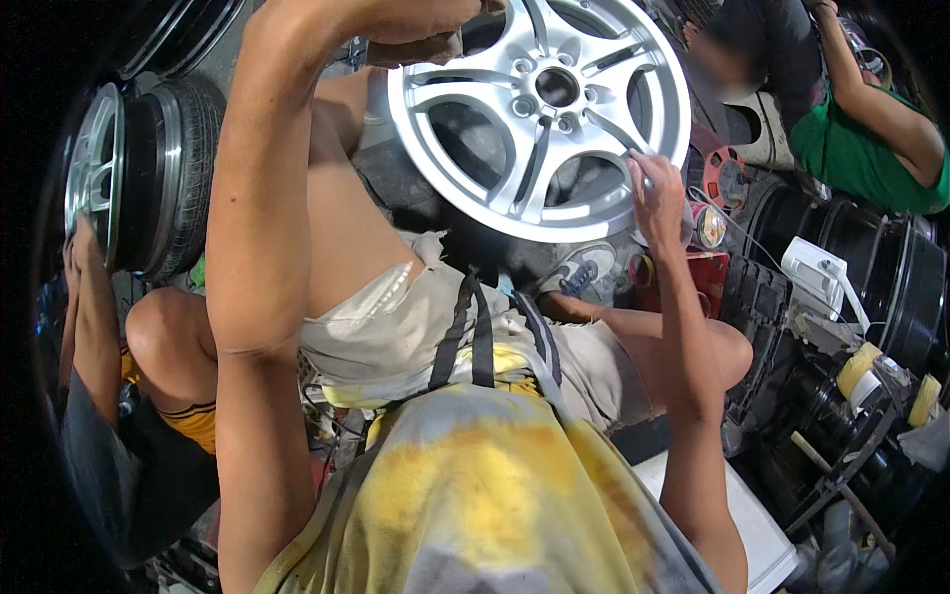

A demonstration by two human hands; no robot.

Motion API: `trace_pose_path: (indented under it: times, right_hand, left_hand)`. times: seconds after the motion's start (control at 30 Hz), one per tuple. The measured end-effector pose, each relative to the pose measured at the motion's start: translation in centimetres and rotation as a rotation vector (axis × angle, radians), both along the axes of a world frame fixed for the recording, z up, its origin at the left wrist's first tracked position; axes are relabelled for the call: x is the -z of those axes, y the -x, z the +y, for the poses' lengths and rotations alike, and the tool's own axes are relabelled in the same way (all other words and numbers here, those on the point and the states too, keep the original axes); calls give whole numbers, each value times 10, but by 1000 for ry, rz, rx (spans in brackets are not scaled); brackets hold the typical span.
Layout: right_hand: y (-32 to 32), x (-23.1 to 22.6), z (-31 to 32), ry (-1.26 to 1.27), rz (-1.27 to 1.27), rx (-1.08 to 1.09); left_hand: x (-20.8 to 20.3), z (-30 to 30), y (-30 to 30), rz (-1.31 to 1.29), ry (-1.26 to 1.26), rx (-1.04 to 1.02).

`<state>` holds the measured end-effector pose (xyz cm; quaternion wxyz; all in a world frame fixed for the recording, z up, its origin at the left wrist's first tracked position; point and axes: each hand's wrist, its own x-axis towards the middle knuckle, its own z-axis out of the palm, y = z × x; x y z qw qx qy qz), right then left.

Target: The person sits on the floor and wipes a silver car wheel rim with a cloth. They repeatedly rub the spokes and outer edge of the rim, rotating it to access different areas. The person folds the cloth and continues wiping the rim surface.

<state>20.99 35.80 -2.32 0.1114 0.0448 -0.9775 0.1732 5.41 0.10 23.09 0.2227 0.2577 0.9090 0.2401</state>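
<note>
A silver alloy wheel rim [549,129] with split spokes and a round centre hole lies tilted in front of my bent legs, face up. My right hand [658,198] is at its lower right edge, fingers curled together and fingertips against the end of a spoke. A small greyish bit shows between those fingers, too small to name. My left arm reaches up to the far left side of the rim, where my left hand [421,18] bends over its edge. The top of the picture cuts off its fingers. A grey-brown block-like piece [421,48] shows just under that hand.
At left, another person's hand [84,243] touches a silver wheel [99,178] beside a tire [183,178]. At upper right sits a person in a green shirt [866,148]. Dark rims [910,287], a white device [816,277] and a round can [708,226] stand right.
</note>
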Motion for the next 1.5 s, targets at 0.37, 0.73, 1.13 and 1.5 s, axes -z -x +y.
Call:
trace_pose_path:
  times: [0.37,0.73,1.13,1.5]
  right_hand:
    - [20,-7,-44,-1,82,-400]
    - [0,4,-49,-54,143,-457]
    - [-2,-2,-35,-10,114,-226]
    - [3,-19,27,118,60,216]
  left_hand:
    - [22,9,8,81,57,53]
    - [-3,14,1,-58,101,38]
    - [64,0,21,76,67,44]
    - [183,-56,41,100,369,-63]
